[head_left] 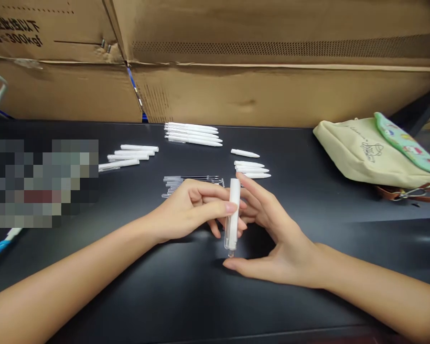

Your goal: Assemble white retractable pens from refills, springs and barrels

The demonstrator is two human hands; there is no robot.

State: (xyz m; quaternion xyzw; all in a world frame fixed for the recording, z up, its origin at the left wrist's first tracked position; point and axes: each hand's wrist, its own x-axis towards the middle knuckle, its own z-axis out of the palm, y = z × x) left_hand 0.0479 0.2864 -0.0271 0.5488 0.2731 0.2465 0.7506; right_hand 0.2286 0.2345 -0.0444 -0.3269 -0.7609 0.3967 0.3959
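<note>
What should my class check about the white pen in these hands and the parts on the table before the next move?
1. White pen held between left hand and right hand: ok.
2. Pen standing nearly upright: ok.
3. Pen's clear lower end off the tabletop: cannot tell.
4. Refill seated inside the pen: cannot tell.
5. Loose clear refills lying just beyond the hands: ok.
6. White pen barrels lined up in a row: ok.

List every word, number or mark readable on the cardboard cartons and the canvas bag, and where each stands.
"300kgf": printed on the cardboard carton at upper left; the characters before it are too blurred to read.
Dark script on the cream canvas bag: too small to read.
</note>
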